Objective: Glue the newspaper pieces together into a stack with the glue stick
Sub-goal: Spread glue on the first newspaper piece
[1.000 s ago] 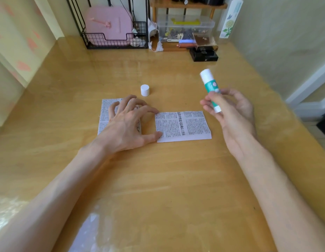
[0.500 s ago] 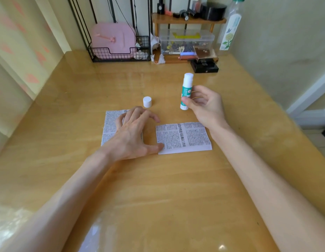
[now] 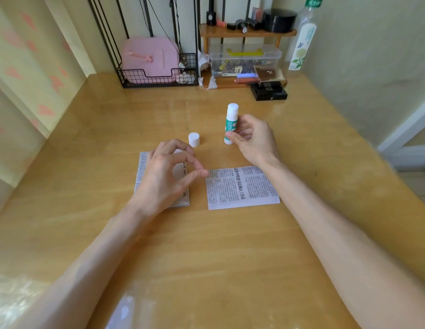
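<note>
my left hand (image 3: 168, 176) hangs palm down over the left newspaper piece (image 3: 141, 172), fingers loosely arched and gripping nothing i can see. the thumb tip reaches toward the near edge of the right newspaper piece (image 3: 240, 188). i cannot tell whether my fingertips touch the paper below them. my right hand (image 3: 251, 138) is further out, beyond that right piece, with thumb and fingers pinched round the lower half of the glue stick (image 3: 230, 122). the stick is upright, and i cannot tell if its base touches the worktop (image 3: 206, 257).

the glue stick is white with a green label, and its top is uncapped. its white cap (image 3: 194, 139) stands on the worktop between my hands, just beyond my left fingers. both newspaper pieces lie flat, side by side and apart, printed side up.

well beyond my left hand a black wire basket (image 3: 159, 79) holds a pink case (image 3: 149, 58). beyond my right hand a clear plastic box (image 3: 244, 59) of small dark bits sits under a wooden shelf (image 3: 247, 33).
</note>
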